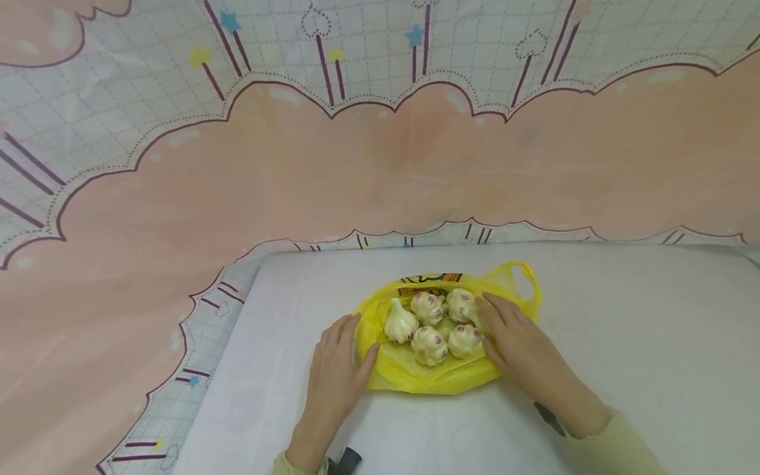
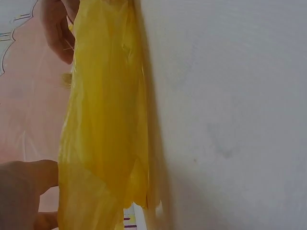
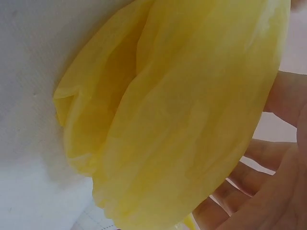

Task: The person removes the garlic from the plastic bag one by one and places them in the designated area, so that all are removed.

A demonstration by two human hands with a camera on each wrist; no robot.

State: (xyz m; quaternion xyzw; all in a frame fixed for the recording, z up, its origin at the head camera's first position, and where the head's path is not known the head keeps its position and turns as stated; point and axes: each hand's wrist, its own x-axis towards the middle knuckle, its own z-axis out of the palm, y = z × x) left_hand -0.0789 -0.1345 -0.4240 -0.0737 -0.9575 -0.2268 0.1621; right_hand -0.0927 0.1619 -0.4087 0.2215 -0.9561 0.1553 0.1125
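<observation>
Several white garlic bulbs [image 1: 429, 346] with purple streaks lie together in the mouth of a yellow plastic bag [image 1: 436, 381]. The left hand [image 1: 337, 369] is at the bag's left side, its fingers and thumb spread along the rim. At the opposite side, the right hand [image 1: 522, 349] reaches over the rim with fairly straight fingers, the tips beside the right-hand bulbs. From the right wrist, the fingers [image 3: 261, 155] pass behind the bag's raised side [image 3: 187, 115], which hides their tips. The left wrist view shows the bag's side [image 2: 103, 110] standing up from the table.
A white-covered table [image 1: 285, 303] lies beneath the bag. Behind it hangs a peach and white patterned cloth [image 1: 380, 171]. One looped bag handle [image 1: 536, 290] sticks out at the back right. Dark straps [image 1: 346, 460] show at both wrists.
</observation>
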